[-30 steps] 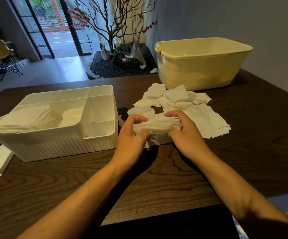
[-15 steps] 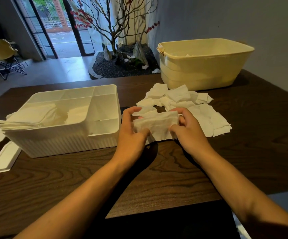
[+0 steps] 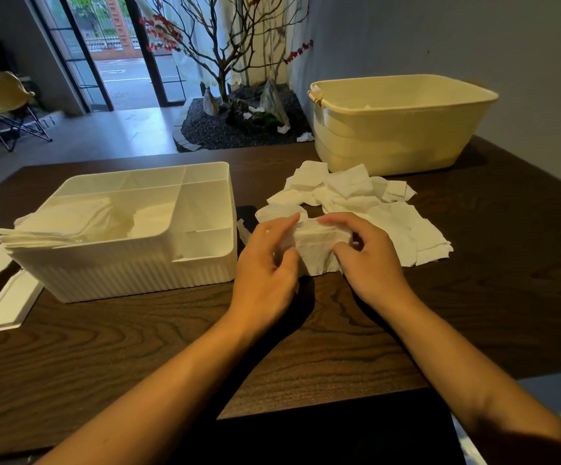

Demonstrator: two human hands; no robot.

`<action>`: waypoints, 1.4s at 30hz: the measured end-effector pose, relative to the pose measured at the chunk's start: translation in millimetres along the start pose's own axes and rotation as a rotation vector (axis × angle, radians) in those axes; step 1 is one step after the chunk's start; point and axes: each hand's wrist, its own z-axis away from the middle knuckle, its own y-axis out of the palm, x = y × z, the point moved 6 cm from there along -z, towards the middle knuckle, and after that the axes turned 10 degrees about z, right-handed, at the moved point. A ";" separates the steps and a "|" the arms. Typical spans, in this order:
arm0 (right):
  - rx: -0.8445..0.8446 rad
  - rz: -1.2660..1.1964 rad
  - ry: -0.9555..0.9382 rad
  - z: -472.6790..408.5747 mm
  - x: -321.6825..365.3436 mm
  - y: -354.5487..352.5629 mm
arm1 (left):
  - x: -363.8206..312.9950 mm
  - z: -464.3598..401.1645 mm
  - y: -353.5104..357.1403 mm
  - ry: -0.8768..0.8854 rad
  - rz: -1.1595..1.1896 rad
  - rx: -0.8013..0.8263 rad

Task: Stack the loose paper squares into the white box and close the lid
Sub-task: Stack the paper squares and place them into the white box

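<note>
— Right, item one: the bundle of paper squares (image 3: pixel 316 251)?
— White, bunched, held between both hands just above the dark wooden table (image 3: pixel 138 347). Long axis runs left to right across the view; its broad face tilts toward the camera, lower edge hanging near the tabletop.

— Left hand (image 3: pixel 267 263)?
— At the bundle's left end. Fingers curled over the top and far side, thumb on the near face; it grips the paper.

— Right hand (image 3: pixel 369 260)?
— At the right end. Fingers bent over the top edge, thumb pressed to the near face; it also pinches the bundle. The paper lies between the two thumbs, fingertips meeting it along the upper rim.

— Item two: loose pile (image 3: pixel 356 196)?
— White squares scattered flat on the table, just behind and to the right of the hands, overlapping each other.

— Item three: white box (image 3: pixel 131 273)?
— Ribbed sides, open top, divided inside. Stands left of the hands, long axis left to right. A stack of paper lies in the large compartment, overhanging the left rim.

— Lid (image 3: pixel 0 297)?
— White, slotted, flat on the table at the box's left, partly tucked beneath it.

— Anything else?
— Cream tub (image 3: pixel 403 129), far right of the table, behind the pile.
</note>
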 end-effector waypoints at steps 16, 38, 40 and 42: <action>-0.014 -0.087 -0.069 -6.0 27.8 2.2 | -42.3 -31.3 -5.2 -0.210 -0.490 0.411; 0.329 -0.461 0.192 -35.5 127.5 113.7 | -42.8 -63.9 -178.1 -0.619 -0.124 -0.155; 0.340 -0.403 0.181 -37.8 128.3 121.2 | -37.7 -66.3 -190.7 -0.677 -0.176 -0.149; 0.337 -0.306 0.111 -40.4 127.4 125.4 | -32.1 -71.4 -198.8 -0.693 -0.279 -0.114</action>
